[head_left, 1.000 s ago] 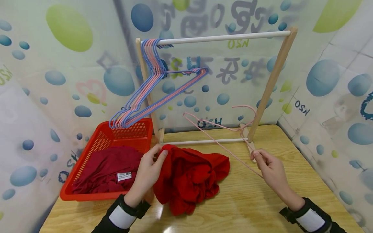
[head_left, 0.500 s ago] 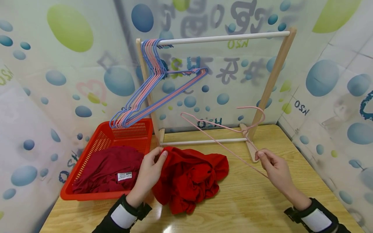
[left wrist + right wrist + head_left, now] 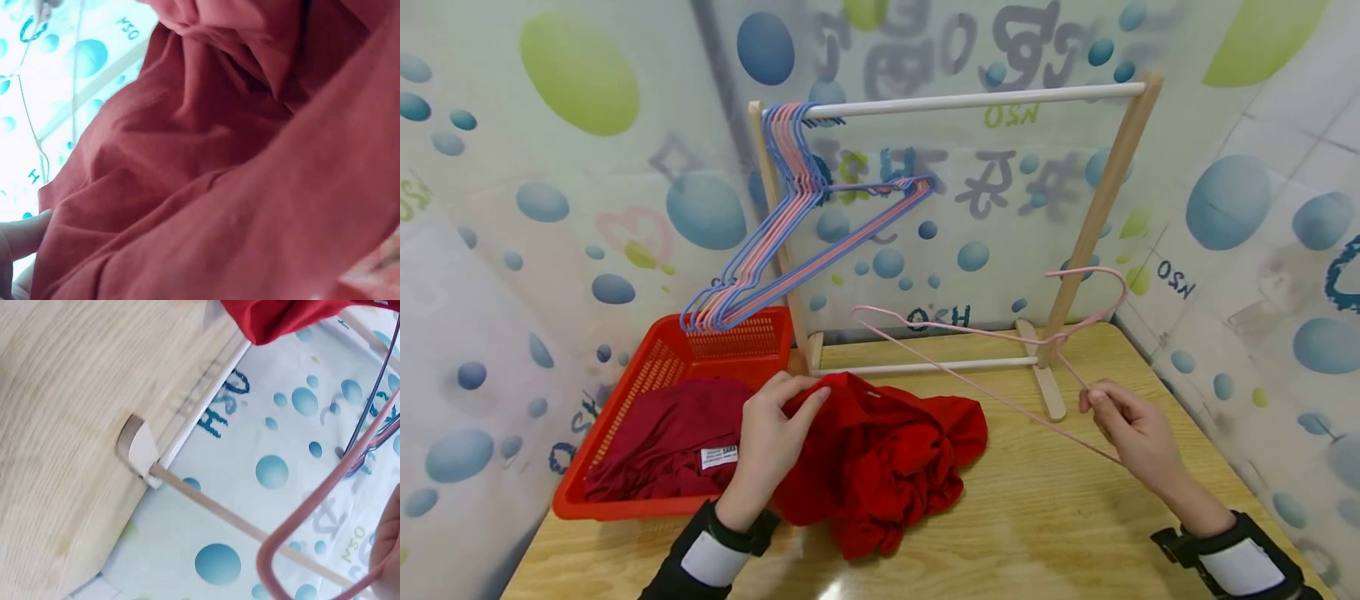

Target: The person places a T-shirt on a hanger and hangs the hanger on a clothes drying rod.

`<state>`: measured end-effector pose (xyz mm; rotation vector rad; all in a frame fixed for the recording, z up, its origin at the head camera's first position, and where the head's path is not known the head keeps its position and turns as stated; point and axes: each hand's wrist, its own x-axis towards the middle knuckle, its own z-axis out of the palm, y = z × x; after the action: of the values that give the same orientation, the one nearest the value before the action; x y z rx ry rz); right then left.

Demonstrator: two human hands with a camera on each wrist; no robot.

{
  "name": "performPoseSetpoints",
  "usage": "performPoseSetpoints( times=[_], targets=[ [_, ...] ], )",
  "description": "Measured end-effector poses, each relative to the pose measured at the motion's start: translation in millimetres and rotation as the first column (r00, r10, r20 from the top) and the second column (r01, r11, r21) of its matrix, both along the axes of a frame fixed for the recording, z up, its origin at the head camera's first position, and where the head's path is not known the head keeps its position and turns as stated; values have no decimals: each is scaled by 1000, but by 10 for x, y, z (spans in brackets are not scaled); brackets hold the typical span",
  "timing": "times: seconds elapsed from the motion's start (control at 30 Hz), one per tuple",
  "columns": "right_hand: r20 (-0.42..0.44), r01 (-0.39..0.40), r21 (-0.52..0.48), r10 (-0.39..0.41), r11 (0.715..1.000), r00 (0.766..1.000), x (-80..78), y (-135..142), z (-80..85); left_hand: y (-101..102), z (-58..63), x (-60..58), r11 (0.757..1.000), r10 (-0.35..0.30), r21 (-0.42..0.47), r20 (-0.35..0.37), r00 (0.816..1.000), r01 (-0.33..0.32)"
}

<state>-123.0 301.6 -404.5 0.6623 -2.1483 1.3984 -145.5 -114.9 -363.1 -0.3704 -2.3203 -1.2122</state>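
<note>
A bit of the red cloth [image 3: 895, 458] is pinched between the thumb and fingers of the left hand [image 3: 775, 442], so the hands are nearly closed on that side. The rest of the cloth is left in a crumpled heap on the wooden surface [image 3: 1037, 517], in front of the rack [image 3: 970, 102].

One end of the pink hanger [image 3: 1057, 340] is gripped by the right hand [image 3: 1138, 437], with the fingers curled and the thumb pressed close. The hanger is held up in the air, tilted, with its hook at the top and the tip of the hook pointed to the left. Its far end is pointed back and to the left, past the cloth.

To the left of the cloth, a red basket [image 3: 632, 508] is set on the surface. Dark red cloth [image 3: 662, 450] is piled inside it, and a white tag [image 3: 718, 457] can be seen there.

More hangers [image 3: 767, 237], blue and pink, are bunched at the left end of the rack's white bar. Blue and green spots are shown on the wall [image 3: 662, 67] behind.
</note>
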Motion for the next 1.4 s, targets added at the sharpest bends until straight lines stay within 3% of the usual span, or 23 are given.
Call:
performPoseSetpoints(
  times=[0.13,0.27,0.37,0.5,0.67,0.83,1.1,1.4],
  targets=[
    [8,-50,-7,50,999,999,4,62,13,-31,8,0,998,30,-62,-25,999,-31],
    [-17,-183,-86,182,979,983,-50,137,-31,-47,40,7,994,28,-102,-44,999,-33],
    [-53,-270,-135,265,953,963,-92,180,-73,-54,54,17,994,25,-110,-45,999,-29],
    [-61,-307,-147,301,940,952,-109,210,-115,-66,52,16,996,19,-90,-31,999,-22],
    [-36,-310,-136,308,941,951,-97,233,-129,-87,48,16,998,9,-58,-28,1000,-10],
    [21,-245,-62,247,968,969,-72,261,-130,-106,53,20,999,4,-43,-29,1000,-5],
    [14,-275,-52,276,960,961,-78,263,-140,-112,66,26,1000,0,-28,-40,999,-1],
    [63,-175,97,170,980,983,-49,211,-117,-94,74,52,999,-42,18,-6,999,42]
  ],
)
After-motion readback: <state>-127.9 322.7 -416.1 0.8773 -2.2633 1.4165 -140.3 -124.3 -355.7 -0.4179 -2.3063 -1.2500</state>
